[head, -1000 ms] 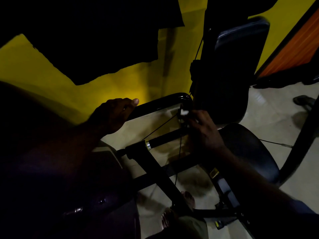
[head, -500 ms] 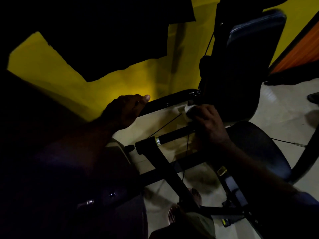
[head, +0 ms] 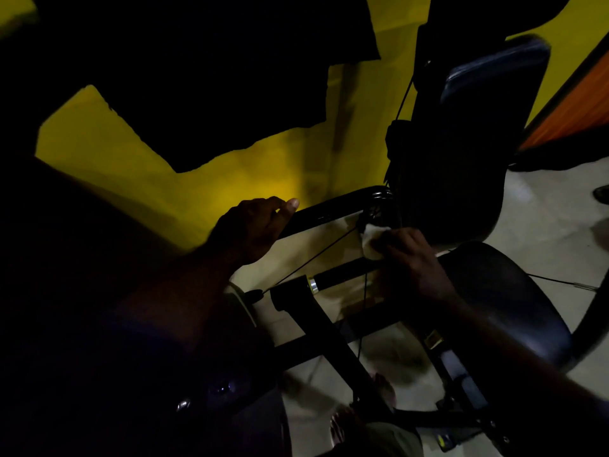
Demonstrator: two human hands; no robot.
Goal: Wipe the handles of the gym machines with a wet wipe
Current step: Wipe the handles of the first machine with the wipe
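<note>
The scene is dim. A curved black handle bar [head: 333, 209] of the gym machine runs from mid-frame up to the right. My left hand [head: 253, 229] grips its left end, thumb on top. My right hand [head: 408, 255] holds a white wet wipe [head: 370, 242] just below the bar's right bend, next to the cables; whether the wipe touches the bar I cannot tell. A second black grip with a silver ring [head: 342, 277] lies lower, under my right hand.
A dark padded backrest [head: 474, 133] stands at the upper right and a round black seat [head: 507, 301] below it. Black frame bars [head: 333, 344] cross the pale floor. A yellow wall [head: 211, 179] stands behind. A bare foot [head: 384, 387] shows at the bottom.
More of the white wipe shows in my right hand, which has moved slightly along the bar's right bend. My left hand keeps its grip on the bar.
</note>
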